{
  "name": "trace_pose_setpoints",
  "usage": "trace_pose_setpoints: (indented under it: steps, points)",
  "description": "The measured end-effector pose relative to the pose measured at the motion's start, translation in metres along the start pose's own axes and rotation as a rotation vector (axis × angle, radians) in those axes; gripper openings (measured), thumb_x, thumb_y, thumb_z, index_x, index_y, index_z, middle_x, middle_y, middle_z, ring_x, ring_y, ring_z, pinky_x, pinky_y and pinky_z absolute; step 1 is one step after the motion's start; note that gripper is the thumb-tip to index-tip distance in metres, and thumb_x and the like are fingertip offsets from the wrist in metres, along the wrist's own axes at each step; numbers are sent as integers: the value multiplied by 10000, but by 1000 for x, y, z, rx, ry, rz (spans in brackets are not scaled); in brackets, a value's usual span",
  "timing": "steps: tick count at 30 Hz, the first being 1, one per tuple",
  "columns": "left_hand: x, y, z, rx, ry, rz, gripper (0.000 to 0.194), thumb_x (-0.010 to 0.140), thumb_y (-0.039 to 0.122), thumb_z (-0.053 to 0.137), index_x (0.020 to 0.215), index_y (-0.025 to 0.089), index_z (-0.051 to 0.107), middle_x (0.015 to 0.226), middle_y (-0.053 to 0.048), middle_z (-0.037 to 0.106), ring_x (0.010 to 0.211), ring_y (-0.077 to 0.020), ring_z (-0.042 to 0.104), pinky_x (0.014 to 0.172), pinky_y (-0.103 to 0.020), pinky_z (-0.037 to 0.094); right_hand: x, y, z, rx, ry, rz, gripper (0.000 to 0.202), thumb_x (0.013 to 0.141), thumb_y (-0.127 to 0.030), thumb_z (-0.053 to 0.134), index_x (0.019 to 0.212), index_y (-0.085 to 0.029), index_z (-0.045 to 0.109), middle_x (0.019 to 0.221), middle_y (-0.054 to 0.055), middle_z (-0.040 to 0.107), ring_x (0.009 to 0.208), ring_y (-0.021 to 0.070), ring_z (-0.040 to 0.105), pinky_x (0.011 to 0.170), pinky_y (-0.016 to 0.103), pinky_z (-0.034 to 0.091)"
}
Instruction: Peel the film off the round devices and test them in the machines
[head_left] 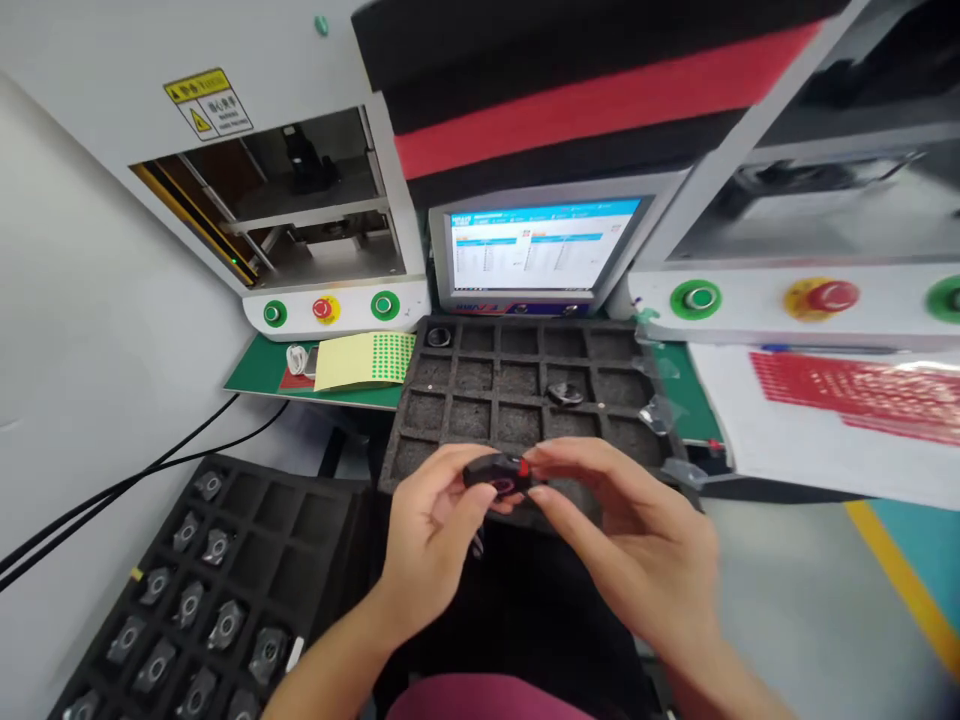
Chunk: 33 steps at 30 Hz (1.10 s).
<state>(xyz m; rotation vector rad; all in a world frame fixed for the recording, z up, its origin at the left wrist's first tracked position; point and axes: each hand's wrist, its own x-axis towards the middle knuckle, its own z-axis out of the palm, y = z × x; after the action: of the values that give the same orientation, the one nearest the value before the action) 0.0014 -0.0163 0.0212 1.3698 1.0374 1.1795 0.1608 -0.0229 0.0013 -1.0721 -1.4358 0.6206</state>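
Over the front edge of the black foam tray (439,408), both hands meet at a black smartwatch body (491,468), which has a round ring on the face turned toward me. My left hand (431,540) grips its left side, thumb across the front and fingers behind. At the other end, my right hand (637,530) has thumb and fingertips pinched on the watch body's edge, where a small red piece (523,467) shows. Whether that red piece is stuck to the watch or held apart cannot be made out. Two dark watch parts (565,393) (439,337) lie in tray pockets.
A second foam tray (300,610) at lower left holds several wrapped watch bodies. Behind stand a monitor (544,245) and machines with green and red buttons (322,309). A green-dot sticker sheet (367,360) lies left, red sticker sheets (862,390) right. Black cables (172,460) cross the left.
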Motion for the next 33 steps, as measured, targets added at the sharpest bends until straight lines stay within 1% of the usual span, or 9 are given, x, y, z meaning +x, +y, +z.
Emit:
trace_pose_setpoints:
  steps: [4, 7, 11, 16, 20, 23, 25, 30, 33]
  points:
    - [-15, -9, -4, 114, -56, 109, 167, 955, 205, 593, 1058, 195, 724, 940, -38, 721, 777, -118, 698, 701, -186, 574, -4, -8, 0, 93, -20, -48, 179, 846, -66, 684, 919, -228, 710, 838, 29, 736, 756, 160, 720, 662, 238, 616]
    - [-15, -11, -13, 295, -101, 192, 201, 948, 174, 603, 1115, 211, 709, 938, -28, 722, 817, -115, 677, 754, -187, 553, -2, -6, -3, 49, -43, -70, 168, 841, -53, 691, 872, -217, 713, 825, 30, 737, 725, 154, 718, 649, 235, 615]
    - [-12, -9, -23, 456, -159, 269, 231, 937, 162, 621, 1148, 209, 701, 943, -29, 731, 849, -119, 675, 773, -183, 549, -1, -1, -6, 26, -131, -66, 151, 848, -58, 696, 879, -206, 699, 841, 10, 733, 740, 117, 717, 685, 185, 603]
    - [-8, -9, -32, 480, -240, 302, 255, 943, 153, 605, 1177, 196, 696, 995, -49, 743, 874, -127, 696, 804, -188, 564, 5, 3, -13, 24, -274, -49, 110, 879, -92, 679, 874, -199, 655, 853, 4, 712, 764, 92, 692, 705, 160, 574]
    - [-5, -11, -35, 448, -303, 315, 225, 967, 186, 580, 1162, 168, 693, 991, -60, 738, 889, -121, 695, 823, -176, 561, 11, 7, -18, 112, -430, -13, 103, 918, -143, 649, 836, -201, 628, 841, -1, 686, 758, 86, 674, 688, 155, 562]
    - [-4, -14, -36, 416, -305, 320, 226, 980, 220, 566, 1163, 173, 690, 972, -61, 738, 872, -128, 694, 803, -192, 572, 12, 10, -17, 158, -402, 1, 75, 894, -148, 691, 893, -216, 660, 850, 2, 704, 775, 113, 685, 696, 197, 579]
    - [-4, -15, -37, 399, -293, 325, 231, 984, 231, 562, 1170, 176, 688, 972, -62, 739, 874, -132, 694, 804, -199, 575, 10, 10, -14, 170, -353, -28, 148, 860, -100, 717, 936, -224, 693, 854, 7, 732, 773, 135, 698, 696, 234, 593]
    - [-4, -19, -38, 397, -273, 325, 219, 974, 207, 577, 1156, 169, 692, 967, -61, 736, 873, -122, 690, 804, -184, 566, 6, 7, -9, 125, -280, -72, 195, 821, -25, 715, 856, -215, 738, 846, 24, 767, 729, 155, 708, 638, 267, 595]
    - [-2, -20, -39, 390, -286, 324, 206, 977, 229, 576, 1124, 153, 699, 932, -62, 730, 850, -118, 683, 787, -176, 558, 9, 6, -11, 116, -303, -63, 195, 823, -31, 715, 867, -220, 739, 839, 17, 768, 725, 150, 707, 637, 255, 593]
